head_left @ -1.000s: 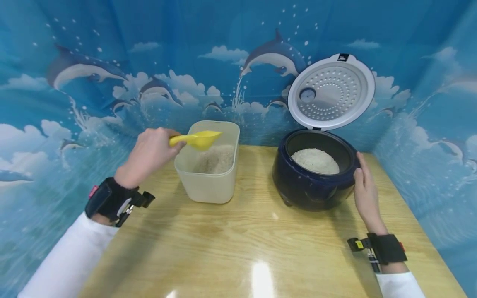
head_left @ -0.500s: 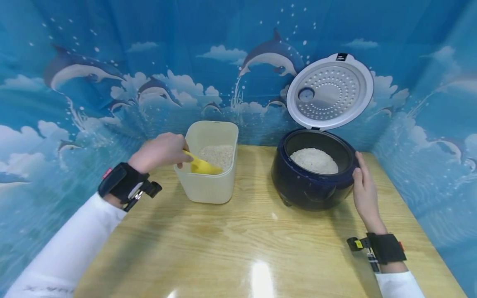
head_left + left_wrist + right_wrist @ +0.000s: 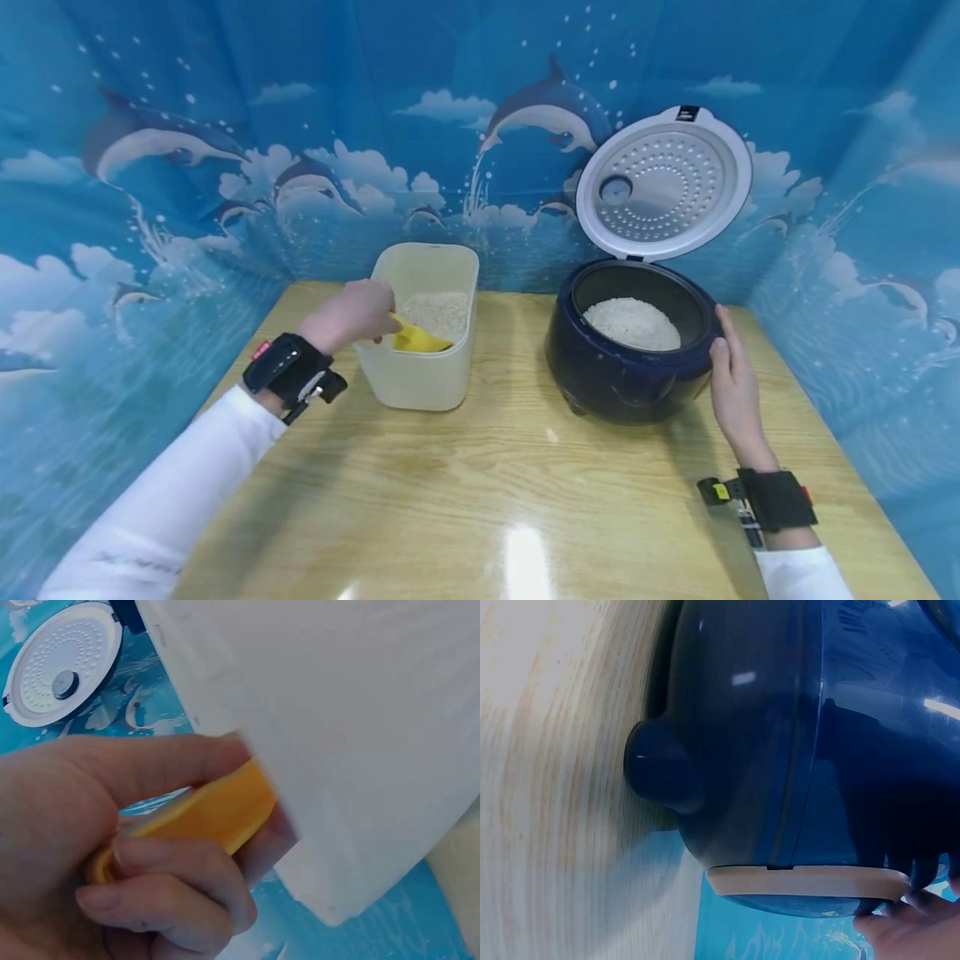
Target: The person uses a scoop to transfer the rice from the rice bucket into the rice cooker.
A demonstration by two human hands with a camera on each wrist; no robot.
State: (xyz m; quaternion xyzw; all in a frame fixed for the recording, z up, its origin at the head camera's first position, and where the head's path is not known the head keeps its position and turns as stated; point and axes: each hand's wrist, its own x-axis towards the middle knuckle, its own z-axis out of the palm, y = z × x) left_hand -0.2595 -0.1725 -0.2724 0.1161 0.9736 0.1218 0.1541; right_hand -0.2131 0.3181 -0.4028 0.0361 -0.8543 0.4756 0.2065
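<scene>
In the head view my left hand [image 3: 352, 312] grips the handle of a yellow scoop [image 3: 418, 338] over the left rim of a cream plastic bin [image 3: 420, 385]. The scoop's bowl is down inside, near the front wall and the rice [image 3: 442, 312]. The left wrist view shows the fingers curled round the yellow handle [image 3: 214, 814], while the bin's wall hides the bowl. At the right, my right hand [image 3: 738, 396] rests against the side of a dark blue rice cooker [image 3: 630, 392], fingers extended by its rim. White rice [image 3: 633, 323] lies in its pot.
The cooker's perforated lid [image 3: 667, 187] stands raised behind the pot. Both bin and cooker sit toward the back of a wooden table [image 3: 465, 483]. A blue dolphin-print curtain [image 3: 480, 125] encloses the back and sides.
My left hand has lowered the scoop from above the bin into it and shifted a little to the right. My right hand and the cooker have stayed in place.
</scene>
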